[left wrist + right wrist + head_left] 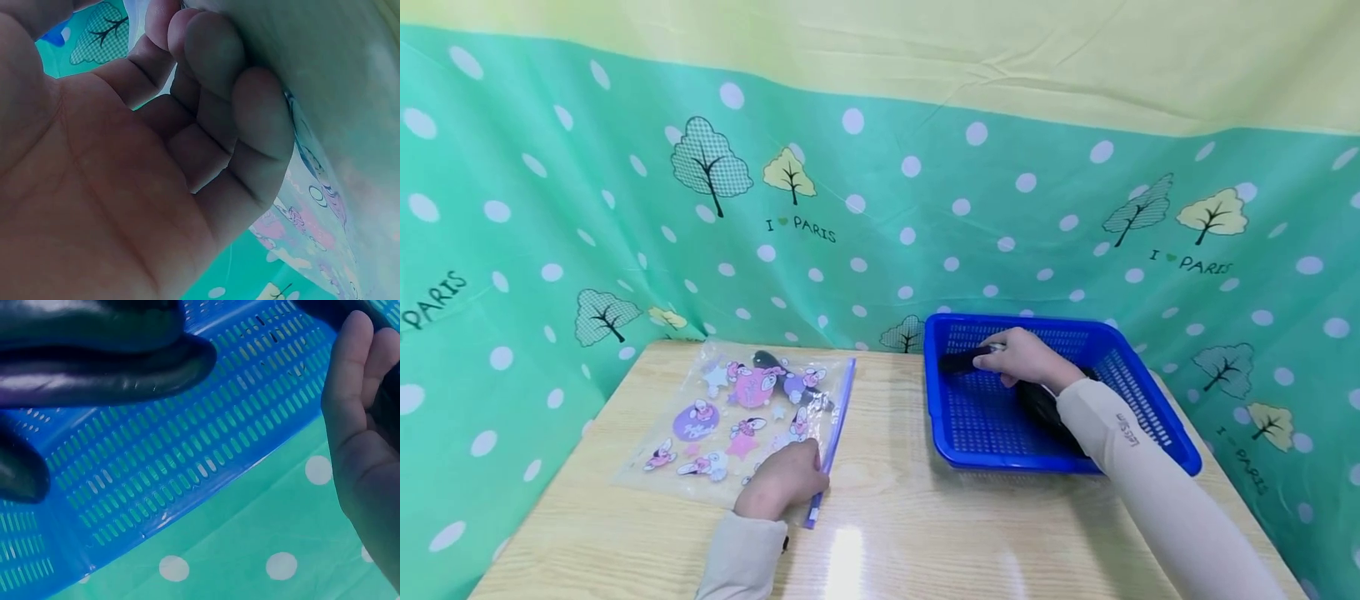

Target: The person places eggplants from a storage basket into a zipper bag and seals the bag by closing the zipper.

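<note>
In the head view my left hand [784, 481] pinches the zip edge of a clear plastic zip bag [748, 425] printed with pink and purple cartoons. A dark eggplant [767, 362] shows through the bag's far part. Fingers curl against the bag [306, 219] in the left wrist view. Over at the right, my right hand [1024, 358] reaches into a blue basket [1022, 461] and grips a dark eggplant [964, 360] near the left wall. Under that forearm lie more glossy eggplants [1043, 414]. The right wrist view has several long eggplants [106, 378] close up.
Both bag and basket rest on a light wood table [880, 467]. A green polka-dot curtain [880, 192] with tree prints hangs right behind the table and along its sides. The basket's slotted walls rise around the right hand.
</note>
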Available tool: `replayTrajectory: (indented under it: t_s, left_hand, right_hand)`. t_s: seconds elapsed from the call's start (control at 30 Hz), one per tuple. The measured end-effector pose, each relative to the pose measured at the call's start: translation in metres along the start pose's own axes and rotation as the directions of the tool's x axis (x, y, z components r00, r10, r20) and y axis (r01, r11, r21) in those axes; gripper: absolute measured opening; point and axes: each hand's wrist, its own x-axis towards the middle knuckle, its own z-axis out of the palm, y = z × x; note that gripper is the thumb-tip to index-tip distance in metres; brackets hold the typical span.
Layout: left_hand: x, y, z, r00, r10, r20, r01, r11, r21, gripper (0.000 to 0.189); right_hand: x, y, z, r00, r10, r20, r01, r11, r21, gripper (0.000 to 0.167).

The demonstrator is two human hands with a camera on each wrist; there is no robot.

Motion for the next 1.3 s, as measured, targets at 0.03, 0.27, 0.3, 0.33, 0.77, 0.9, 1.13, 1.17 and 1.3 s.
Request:
replayTrajectory:
  t_s: [0.03, 0.27, 0.3, 0.33, 0.77, 0.9, 1.13, 1.17, 1.3]
  left_hand:
    - [0.0, 0.0, 0.0, 1.0, 0.002, -0.002, -0.002, 1.0, 0.001, 0.021]
    - [0.001, 0.002, -0.005, 1.0, 0.002, -0.024, -0.001, 1.0, 0.02, 0.016]
    - [0.001, 0.003, -0.005, 1.0, 0.007, -0.027, -0.006, 1.0, 0.023, 0.015]
    - [0.001, 0.003, -0.006, 1.0, 0.01, -0.028, -0.01, 1.0, 0.026, 0.014]
    - [0.003, 0.007, -0.009, 0.996, 0.057, -0.075, -0.051, 0.995, 0.085, 0.01]
    - [0.002, 0.009, -0.01, 0.994, 0.064, -0.089, -0.055, 0.994, 0.099, 0.013]
    - [-0.001, 0.006, -0.01, 0.996, 0.036, -0.087, -0.03, 0.997, 0.065, 0.013]
    - [-0.002, 0.005, -0.009, 0.996, 0.03, -0.082, -0.025, 0.998, 0.055, 0.013]
    - [-0.006, 0.002, -0.006, 0.998, 0.015, -0.065, -0.014, 1.0, 0.017, 0.013]
  right_hand:
    - [0.0, -0.001, 0.0, 1.0, -0.004, 0.001, 0.004, 1.0, -0.002, 0.059]
    - [0.002, -0.007, 0.001, 0.998, -0.055, -0.008, 0.055, 0.998, -0.016, 0.058]
    - [0.002, -0.008, 0.001, 0.998, -0.055, -0.011, 0.055, 0.998, -0.014, 0.057]
    - [0.001, -0.009, 0.002, 0.998, -0.055, -0.015, 0.054, 0.998, -0.017, 0.056]
    - [-0.044, -0.024, -0.013, 0.986, -0.108, -0.127, 0.111, 0.994, 0.012, 0.055]
    - [-0.07, -0.028, -0.012, 0.975, -0.145, -0.168, 0.157, 0.986, 0.061, 0.056]
    - [-0.104, -0.038, 0.026, 0.953, -0.244, -0.178, 0.282, 0.932, 0.229, 0.054]
    - [-0.107, -0.039, 0.035, 0.95, -0.262, -0.169, 0.299, 0.919, 0.258, 0.054]
    - [-0.114, -0.047, 0.072, 0.946, -0.303, -0.118, 0.325, 0.88, 0.346, 0.053]
